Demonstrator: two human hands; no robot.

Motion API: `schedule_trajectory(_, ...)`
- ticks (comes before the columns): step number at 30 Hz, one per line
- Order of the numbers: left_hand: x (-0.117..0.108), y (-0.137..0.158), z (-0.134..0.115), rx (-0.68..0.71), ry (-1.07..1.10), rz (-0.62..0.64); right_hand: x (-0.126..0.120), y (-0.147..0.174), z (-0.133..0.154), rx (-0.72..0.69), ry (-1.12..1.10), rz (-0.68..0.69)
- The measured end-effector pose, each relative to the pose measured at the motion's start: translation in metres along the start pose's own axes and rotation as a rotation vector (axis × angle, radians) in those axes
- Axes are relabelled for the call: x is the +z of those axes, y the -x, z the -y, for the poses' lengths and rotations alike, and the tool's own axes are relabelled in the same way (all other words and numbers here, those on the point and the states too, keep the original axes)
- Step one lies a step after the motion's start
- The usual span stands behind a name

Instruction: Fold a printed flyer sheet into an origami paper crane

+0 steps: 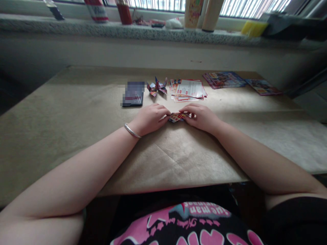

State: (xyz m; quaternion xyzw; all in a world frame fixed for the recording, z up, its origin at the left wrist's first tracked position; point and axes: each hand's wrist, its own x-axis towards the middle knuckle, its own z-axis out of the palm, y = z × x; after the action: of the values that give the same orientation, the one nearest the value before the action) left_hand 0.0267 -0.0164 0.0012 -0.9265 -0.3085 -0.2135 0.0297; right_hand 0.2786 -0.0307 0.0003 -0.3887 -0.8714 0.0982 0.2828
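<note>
Two bare hands are working a small folded paper (176, 118) low over a beige-covered table (163, 160), between the forearms. Taking that paper as the clock's centre, the left hand (152, 116) (its wrist is wearing a silver bangle (132, 131)) is pinching the edge at nine o'clock, thumb and fingertips together on it; the right hand (201, 116) is clamping the edge at three o'clock in the same way.

Near eleven o'clock, one pointed paper figure (153, 90) and a second figure (161, 87) are standing close together, both looking finished. The paper in hand is lying fairly flat and is probably only partway through its creasing, though fingers are hiding its ends and the exact stage is hard to tell. Shaping it into raised points appears to be what is remaining. Just past twelve o'clock, a pile of loose sheets (190, 89) is lying flat, seemingly unfolded; between one and two, printed cards (224, 79) are overlapping. At ten o'clock a dark, partly blurred device (134, 95) is resting apart.
</note>
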Motion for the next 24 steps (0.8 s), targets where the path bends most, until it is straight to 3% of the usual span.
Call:
schedule_trajectory(5, 0.001, 0.000, 0.000, -0.093, 0.053, -0.084, 0.001, 0.000, 0.008, 0.088, -0.036, -0.038)
schedule_trajectory(11, -0.003, 0.001, -0.004, -0.033, 0.244, -0.074, 0.002, -0.001, 0.015, 0.138, -0.065, -0.105)
schedule_trajectory(18, 0.005, 0.003, -0.005, -0.021, 0.303, -0.185, 0.005, 0.001, 0.021, 0.202, -0.213, -0.148)
schedule_trajectory(24, 0.007, 0.003, -0.003, 0.012, 0.311, -0.269, 0.009, 0.004, 0.019, 0.131, -0.327, -0.147)
